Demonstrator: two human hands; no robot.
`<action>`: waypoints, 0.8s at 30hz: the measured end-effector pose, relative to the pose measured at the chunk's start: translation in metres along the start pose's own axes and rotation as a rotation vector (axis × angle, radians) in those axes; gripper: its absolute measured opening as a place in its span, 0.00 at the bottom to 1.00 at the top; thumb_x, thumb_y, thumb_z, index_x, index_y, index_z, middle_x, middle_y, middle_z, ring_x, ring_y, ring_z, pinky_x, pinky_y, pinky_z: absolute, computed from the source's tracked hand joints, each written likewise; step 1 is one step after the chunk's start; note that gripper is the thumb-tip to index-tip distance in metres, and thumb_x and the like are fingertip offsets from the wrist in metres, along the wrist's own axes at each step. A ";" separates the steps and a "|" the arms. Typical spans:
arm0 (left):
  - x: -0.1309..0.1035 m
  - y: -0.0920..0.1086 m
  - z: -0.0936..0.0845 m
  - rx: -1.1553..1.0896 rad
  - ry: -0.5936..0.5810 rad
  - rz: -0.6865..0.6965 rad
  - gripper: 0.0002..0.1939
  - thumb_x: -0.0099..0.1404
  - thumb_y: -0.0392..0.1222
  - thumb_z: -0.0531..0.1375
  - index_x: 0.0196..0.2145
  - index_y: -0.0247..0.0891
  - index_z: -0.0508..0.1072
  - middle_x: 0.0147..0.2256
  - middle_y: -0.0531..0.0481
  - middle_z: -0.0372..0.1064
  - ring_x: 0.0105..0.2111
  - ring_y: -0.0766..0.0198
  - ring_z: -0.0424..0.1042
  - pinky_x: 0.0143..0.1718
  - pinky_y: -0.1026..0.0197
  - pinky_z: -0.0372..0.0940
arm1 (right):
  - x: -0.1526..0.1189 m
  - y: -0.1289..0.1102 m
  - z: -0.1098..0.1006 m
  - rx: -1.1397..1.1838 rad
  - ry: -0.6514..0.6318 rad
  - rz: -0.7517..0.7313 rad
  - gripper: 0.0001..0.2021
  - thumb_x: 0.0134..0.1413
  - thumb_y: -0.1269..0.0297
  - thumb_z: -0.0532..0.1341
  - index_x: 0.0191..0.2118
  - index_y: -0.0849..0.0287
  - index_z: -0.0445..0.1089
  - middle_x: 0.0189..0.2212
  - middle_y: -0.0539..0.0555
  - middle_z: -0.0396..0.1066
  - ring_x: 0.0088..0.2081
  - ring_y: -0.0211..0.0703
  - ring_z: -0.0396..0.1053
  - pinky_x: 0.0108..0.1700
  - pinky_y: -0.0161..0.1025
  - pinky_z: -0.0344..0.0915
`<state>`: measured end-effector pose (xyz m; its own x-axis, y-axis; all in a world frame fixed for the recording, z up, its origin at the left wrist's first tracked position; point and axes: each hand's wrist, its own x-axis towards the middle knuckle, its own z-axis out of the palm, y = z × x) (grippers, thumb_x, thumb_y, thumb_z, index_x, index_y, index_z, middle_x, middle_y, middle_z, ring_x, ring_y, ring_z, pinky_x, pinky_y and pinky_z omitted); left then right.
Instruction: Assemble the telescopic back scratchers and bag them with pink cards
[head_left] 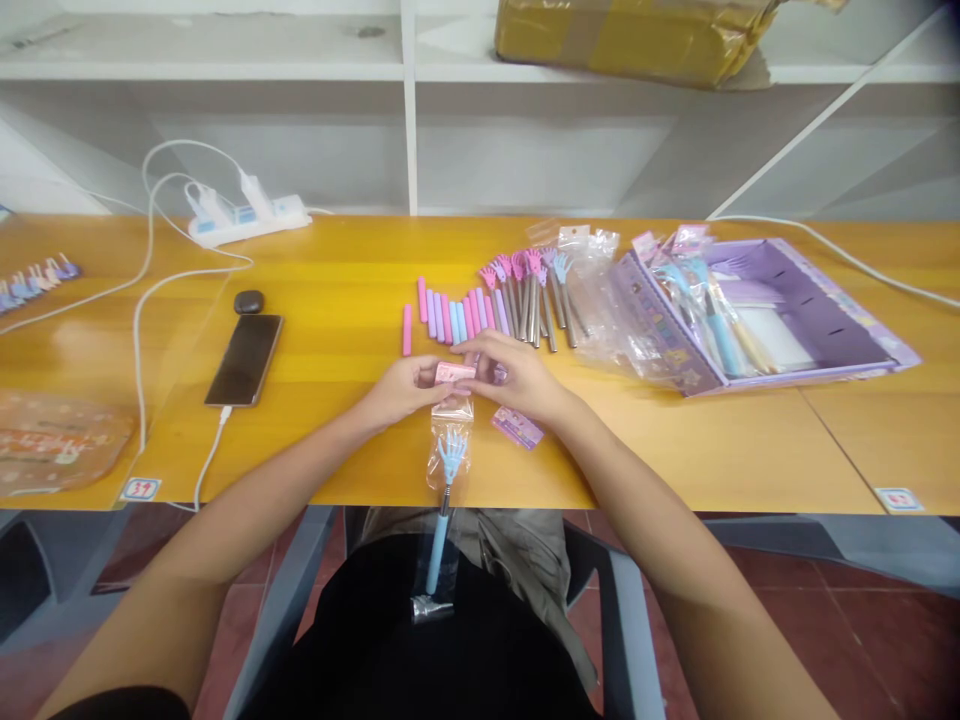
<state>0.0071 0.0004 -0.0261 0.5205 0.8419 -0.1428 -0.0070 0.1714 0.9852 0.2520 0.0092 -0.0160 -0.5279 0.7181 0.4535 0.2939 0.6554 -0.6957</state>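
Between the fingertips of my left hand (403, 388) and my right hand (517, 375) is a small pink printed card (454, 373). Below it hangs a clear plastic bag (431, 465) with a light blue back scratcher (441, 530) inside, its hand-shaped end up and its lower end over my lap. A pink and purple card (517, 427) lies on the table beside my right wrist. Just beyond my hands is a row of pink, purple and blue handle sleeves (459, 318). Metal back scratcher rods (534, 300) with pink and blue hand-shaped heads lie to their right.
A purple box (832, 310) holds bagged back scratchers at right, with loose clear bags (607, 310) against it. To the left are a phone (245, 360) on a cable, a black case (249, 301) and a white power strip (251, 218). Shelves stand behind.
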 end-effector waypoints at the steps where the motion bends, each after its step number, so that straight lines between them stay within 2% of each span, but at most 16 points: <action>1: 0.000 0.000 0.000 0.006 0.011 -0.002 0.22 0.61 0.47 0.77 0.46 0.33 0.80 0.44 0.40 0.84 0.42 0.56 0.84 0.48 0.53 0.76 | 0.000 0.000 0.000 -0.006 -0.014 0.002 0.19 0.67 0.54 0.72 0.60 0.49 0.77 0.37 0.51 0.72 0.33 0.43 0.70 0.41 0.45 0.73; 4: 0.000 0.000 0.000 0.013 0.021 -0.021 0.20 0.62 0.47 0.76 0.46 0.33 0.80 0.43 0.40 0.84 0.42 0.56 0.84 0.47 0.54 0.76 | -0.001 -0.002 -0.002 -0.045 -0.036 0.013 0.19 0.68 0.53 0.72 0.61 0.48 0.76 0.36 0.51 0.72 0.33 0.44 0.70 0.41 0.45 0.72; 7: 0.001 0.000 0.001 -0.028 0.027 -0.039 0.20 0.63 0.47 0.75 0.47 0.33 0.81 0.44 0.40 0.84 0.40 0.56 0.84 0.46 0.55 0.77 | -0.003 -0.005 -0.003 -0.074 -0.041 0.002 0.19 0.70 0.54 0.70 0.62 0.48 0.75 0.40 0.52 0.74 0.33 0.43 0.70 0.40 0.44 0.71; 11: 0.003 -0.002 0.001 -0.131 0.107 -0.068 0.17 0.66 0.49 0.71 0.45 0.33 0.83 0.43 0.40 0.84 0.40 0.55 0.84 0.46 0.54 0.77 | -0.003 -0.008 -0.004 -0.087 -0.051 0.007 0.16 0.72 0.55 0.68 0.61 0.49 0.76 0.45 0.53 0.77 0.32 0.40 0.70 0.39 0.44 0.71; 18: 0.004 -0.003 -0.001 -0.156 0.173 -0.092 0.14 0.67 0.43 0.68 0.47 0.34 0.84 0.48 0.39 0.84 0.42 0.55 0.84 0.48 0.53 0.78 | -0.003 -0.005 -0.004 -0.088 -0.070 -0.002 0.16 0.72 0.54 0.68 0.60 0.49 0.77 0.48 0.55 0.79 0.35 0.43 0.72 0.43 0.46 0.75; 24: 0.003 -0.001 0.000 -0.146 0.200 -0.103 0.13 0.67 0.41 0.66 0.47 0.36 0.85 0.47 0.41 0.84 0.43 0.58 0.82 0.49 0.55 0.76 | -0.002 -0.004 -0.001 -0.022 -0.065 -0.006 0.14 0.71 0.58 0.68 0.59 0.47 0.78 0.44 0.52 0.79 0.31 0.40 0.69 0.40 0.44 0.74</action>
<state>0.0088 0.0031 -0.0279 0.3454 0.8981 -0.2722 -0.0929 0.3213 0.9424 0.2529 0.0049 -0.0134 -0.5797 0.6982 0.4200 0.3080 0.6650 -0.6804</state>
